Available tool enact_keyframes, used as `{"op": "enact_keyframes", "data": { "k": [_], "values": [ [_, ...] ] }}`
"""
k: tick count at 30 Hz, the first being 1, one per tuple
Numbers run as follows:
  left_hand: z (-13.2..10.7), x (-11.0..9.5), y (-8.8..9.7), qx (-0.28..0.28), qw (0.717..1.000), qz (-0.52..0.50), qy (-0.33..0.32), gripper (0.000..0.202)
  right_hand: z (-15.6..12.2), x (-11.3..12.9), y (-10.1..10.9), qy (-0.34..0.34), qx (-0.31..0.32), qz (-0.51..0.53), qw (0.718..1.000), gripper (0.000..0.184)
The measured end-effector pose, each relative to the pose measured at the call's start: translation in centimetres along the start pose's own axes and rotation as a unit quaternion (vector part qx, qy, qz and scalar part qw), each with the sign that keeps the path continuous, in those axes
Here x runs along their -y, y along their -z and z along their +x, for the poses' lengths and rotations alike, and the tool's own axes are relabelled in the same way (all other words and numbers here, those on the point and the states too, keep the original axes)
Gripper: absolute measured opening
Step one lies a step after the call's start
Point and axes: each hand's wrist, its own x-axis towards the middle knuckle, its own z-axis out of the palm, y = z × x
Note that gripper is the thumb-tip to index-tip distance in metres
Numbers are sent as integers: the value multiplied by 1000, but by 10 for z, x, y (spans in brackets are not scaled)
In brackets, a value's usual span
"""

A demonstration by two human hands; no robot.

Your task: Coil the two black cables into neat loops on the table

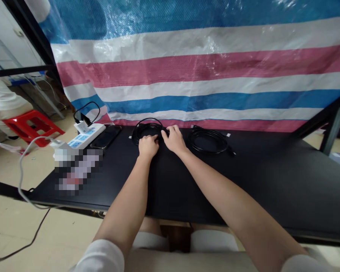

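One black cable coil [136,136] under both hands, or two?

One. Left hand [149,147] and right hand [174,139] are both closed on it, narrow, right next to each other at its near side. Fingers curl down over the cable. Coil lies flat at the far edge of the table [243,181], against the tarp.

Other cable?

Second black coil [208,141] lies flat just right of the right hand, not touching it. Plug end sits off its right side.

Left of the hands?

Black smartphone [106,136] lies beside the first coil. White power strip [86,136] sits next to the phone, with a black lead [85,109] looping up against the striped tarp [187,68]. White power cord [21,170] hangs off the table edge.

Near the strip?

Pixelated patch [76,170] on the table. Can't tell what's under it.

Anyone else?

Person in white [5,102] at far left, beside a red plastic stool [31,126] on the floor.
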Motion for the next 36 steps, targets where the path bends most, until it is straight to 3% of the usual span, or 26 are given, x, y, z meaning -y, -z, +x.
{"op": "enact_keyframes", "data": {
  "k": [3, 7, 11, 16, 20, 23, 28, 36],
  "values": [
    [-3, -12, -1, -14, 1000, 8, 10, 45, -9, -22, 28, 6, -53, -13, 999, 20],
    [-8, -25, 2, -4, 999, 33, 7, 37, -21, -54, 70, -40, -129, -53, 989, 19],
    [-11, -31, 5, 18, 998, 55, 1, 32, -34, -89, 93, -72, -209, -96, 971, 19],
    [-11, -38, 2, 41, 997, 61, -31, 32, -44, -131, 97, -149, -285, -124, 938, 19],
    [-10, -44, -3, 55, 991, 73, -93, 37, -44, -151, 97, -218, -273, -112, 930, 22],
    [-9, -46, -6, 40, 993, 55, -99, 41, -43, -157, 97, -265, -249, -89, 927, 24],
    [-11, -44, -7, -35, 998, 16, -59, 40, -43, -156, 97, -286, -227, -80, 928, 25],
    [-13, -46, -2, -12, 999, 7, -31, 39, -40, -158, 98, -263, -227, -42, 937, 15]
  ]
}}
